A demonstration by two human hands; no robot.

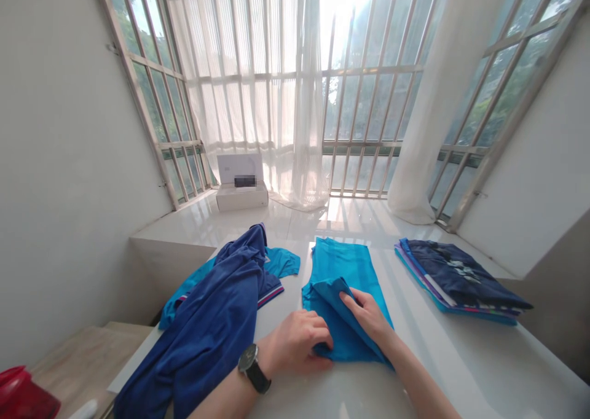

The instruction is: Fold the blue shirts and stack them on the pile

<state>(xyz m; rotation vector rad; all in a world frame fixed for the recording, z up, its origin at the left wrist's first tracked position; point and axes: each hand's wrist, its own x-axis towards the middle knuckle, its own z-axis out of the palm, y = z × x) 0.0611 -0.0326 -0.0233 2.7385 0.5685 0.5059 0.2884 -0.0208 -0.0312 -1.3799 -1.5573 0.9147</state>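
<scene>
A bright blue garment point(348, 259), partly folded, lies on the white ledge in front of me. My right hand point(364, 311) pinches a lifted flap of it between thumb and fingers, above the lower layer. At the garment's near left corner, my left hand point(302, 342), with a black-strapped watch point(250, 365) on the wrist, has its fingers curled on the edge of the cloth. Part of the fabric under the left fingers is hidden.
Left of me, a dark blue garment point(216, 308) with striped trim lies over a lighter blue one point(283, 261). A stack of folded clothes point(461, 278) sits at right. White boxes point(242, 196) stand by the curtained, barred window. A red object point(27, 394) is at lower left.
</scene>
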